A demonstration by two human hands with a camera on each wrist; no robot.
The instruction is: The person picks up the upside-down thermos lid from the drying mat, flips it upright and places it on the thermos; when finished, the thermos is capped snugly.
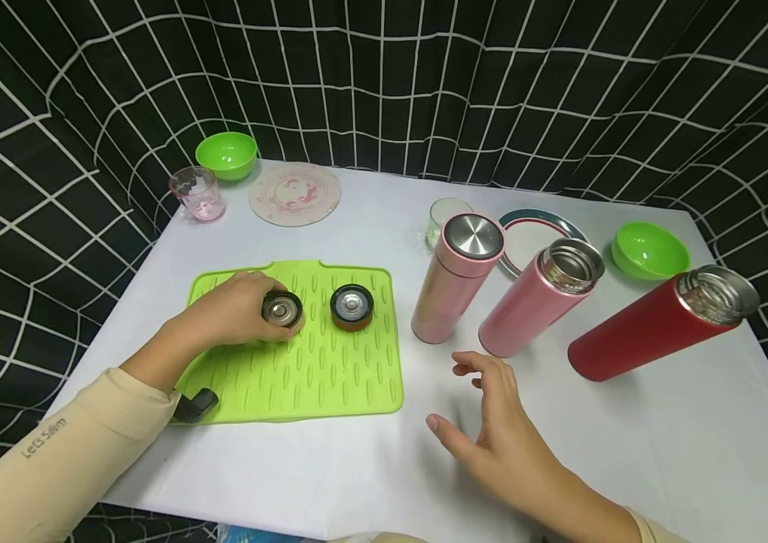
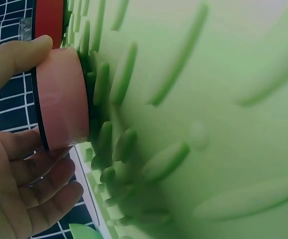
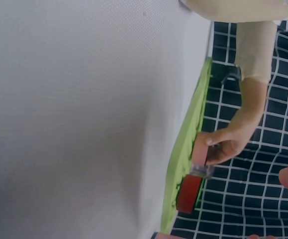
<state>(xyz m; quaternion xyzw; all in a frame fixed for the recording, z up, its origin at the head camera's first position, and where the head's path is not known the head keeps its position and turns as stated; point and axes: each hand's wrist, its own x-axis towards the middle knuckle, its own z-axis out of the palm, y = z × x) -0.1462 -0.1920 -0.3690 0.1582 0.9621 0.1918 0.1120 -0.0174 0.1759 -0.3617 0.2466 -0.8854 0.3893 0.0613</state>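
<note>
A pink lid (image 1: 282, 310), underside up, sits on the green mat (image 1: 330, 385), pinched between the thumb and fingers of the left hand (image 1: 238, 305). A red lid (image 1: 351, 309) lies just beside it. The right hand (image 1: 496, 434), loosely spread and holding nothing, is near the closed pink flask (image 1: 452, 290) and open pink flask (image 1: 523, 309); an open red flask (image 1: 642, 332) stands farther right on the worktop (image 1: 357, 467).

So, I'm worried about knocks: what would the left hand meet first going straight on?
Probably the red lid, beside the pink lid the left hand holds; depth is hard to judge.
</note>
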